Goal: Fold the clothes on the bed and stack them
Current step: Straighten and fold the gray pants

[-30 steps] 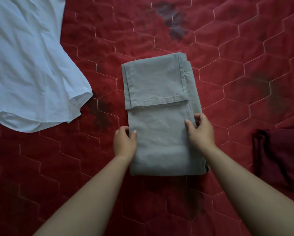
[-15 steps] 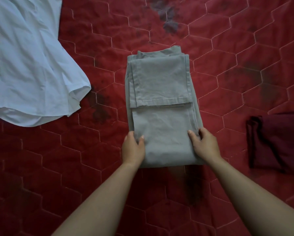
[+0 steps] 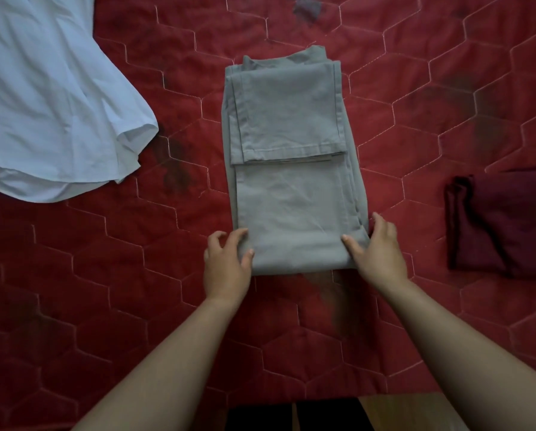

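The red quilted bed cover (image 3: 416, 88) fills almost the whole view, stitched in hexagons and marked with darker patches; its near edge runs along the bottom, where a strip of wood shows beyond it. A white shirt (image 3: 43, 104) lies unfolded and rumpled toward the far left of the cover, its hem curving toward the near edge. The folded grey trousers (image 3: 291, 197) lie flat in the middle of the cover, long side running from near to far; the hemmed leg ends are doubled back over the far half, so the far part is thicker than the near part. A dark maroon garment (image 3: 509, 225) sits folded toward the right side, well apart from the trousers. The left hand (image 3: 226, 265) holds the trousers' near left corner, thumb on top and fingers curled at the side edge; the right hand (image 3: 378, 253) holds the near right corner, thumb laid on the cloth and fingers along the layered edge, seemingly tucked beneath it.
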Demonstrator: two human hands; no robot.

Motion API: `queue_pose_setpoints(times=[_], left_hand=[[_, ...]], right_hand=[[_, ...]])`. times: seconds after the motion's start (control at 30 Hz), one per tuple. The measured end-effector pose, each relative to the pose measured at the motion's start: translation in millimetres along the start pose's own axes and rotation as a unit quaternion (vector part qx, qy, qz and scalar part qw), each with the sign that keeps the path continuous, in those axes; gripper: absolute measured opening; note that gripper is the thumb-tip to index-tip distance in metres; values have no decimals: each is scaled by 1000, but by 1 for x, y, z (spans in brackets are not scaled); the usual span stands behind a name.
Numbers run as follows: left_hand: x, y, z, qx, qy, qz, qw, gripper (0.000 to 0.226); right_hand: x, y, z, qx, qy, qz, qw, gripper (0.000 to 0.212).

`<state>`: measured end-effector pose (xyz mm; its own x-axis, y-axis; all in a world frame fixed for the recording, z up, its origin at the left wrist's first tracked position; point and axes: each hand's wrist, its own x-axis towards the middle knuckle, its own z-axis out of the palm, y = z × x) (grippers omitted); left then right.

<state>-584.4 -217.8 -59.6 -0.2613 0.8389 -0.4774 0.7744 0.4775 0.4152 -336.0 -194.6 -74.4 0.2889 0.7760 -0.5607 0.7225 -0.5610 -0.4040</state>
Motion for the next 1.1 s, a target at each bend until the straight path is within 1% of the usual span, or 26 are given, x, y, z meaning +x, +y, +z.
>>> queue_pose_setpoints(times=[0.03, 0.07, 0.1, 0.13, 0.17, 0.2, 0.23, 0.27, 0.3, 0.33, 0.4, 0.47, 0.57, 0.63, 0.73, 0.83, 0.9, 0.97, 1.03, 1.1], left_hand=[[-4, -2, 1, 19, -1, 3, 1000, 39], [-7, -2, 2, 45, 11, 29, 999, 36], [-9, -1, 2, 64, 30, 75, 995, 32], [-10, 0, 3, 64, 42, 130, 989, 28], [-11, 1, 4, 50, 36, 183, 981, 25], [-11, 1, 5, 37, 12, 224, 974, 22], [-11, -1, 8, 35, -15, 249, 968, 22], [-11, -5, 10, 44, -37, 257, 965, 25], [-10, -10, 13, 58, -52, 252, 965, 30], [-8, -16, 16, 69, -65, 239, 966, 37], [-3, -26, 20, 73, -87, 217, 969, 50], [3, -30, 24, 70, -78, 224, 969, 53], [11, -25, 21, 26, -44, 213, 976, 39], [11, -19, 13, 11, -34, 202, 979, 29], [-3, -8, -12, 12, -74, 216, 974, 23], [-26, 10, -46, -7, -128, 225, 966, 20], [-34, 25, -72, -71, -109, 219, 967, 20], [-30, 42, -97, -160, -55, 200, 965, 19], [-12, 60, -114, -209, -3, 175, 962, 17], [18, 77, -121, -234, 36, 147, 960, 19]], right_hand=[[-4, -1, 1, -33, 23, -25, 999, 78], [-7, -2, 1, -64, 59, -76, 993, 74], [-11, -5, 1, -84, 90, -154, 980, 67], [-15, -8, 2, -94, 104, -242, 960, 57], [-19, -8, 4, -104, 91, -319, 938, 48], [-22, -7, 6, -118, 53, -371, 919, 41], [-24, -4, 8, -136, 8, -396, 908, 39], [-25, 1, 10, -159, -30, -399, 903, 42], [-23, 5, 11, -186, -52, -392, 900, 48], [-20, 10, 11, -211, -57, -381, 898, 53], [-11, 15, 12, -223, -38, -368, 902, 55], [-3, 14, 13, -197, -14, -370, 908, 45], [3, 6, 11, -153, 17, -368, 917, 24], [2, 2, 4, -144, 22, -353, 924, 17], [-13, -2, -19, -164, -16, -347, 923, 7], [-38, -10, -56, -149, -68, -337, 927, 6], [-48, -22, -87, -108, -92, -317, 938, 8], [-48, -42, -115, -74, -90, -306, 945, 13], [-33, -68, -133, -61, -67, -312, 946, 14], [-2, -98, -139, -56, -29, -325, 944, 20]])
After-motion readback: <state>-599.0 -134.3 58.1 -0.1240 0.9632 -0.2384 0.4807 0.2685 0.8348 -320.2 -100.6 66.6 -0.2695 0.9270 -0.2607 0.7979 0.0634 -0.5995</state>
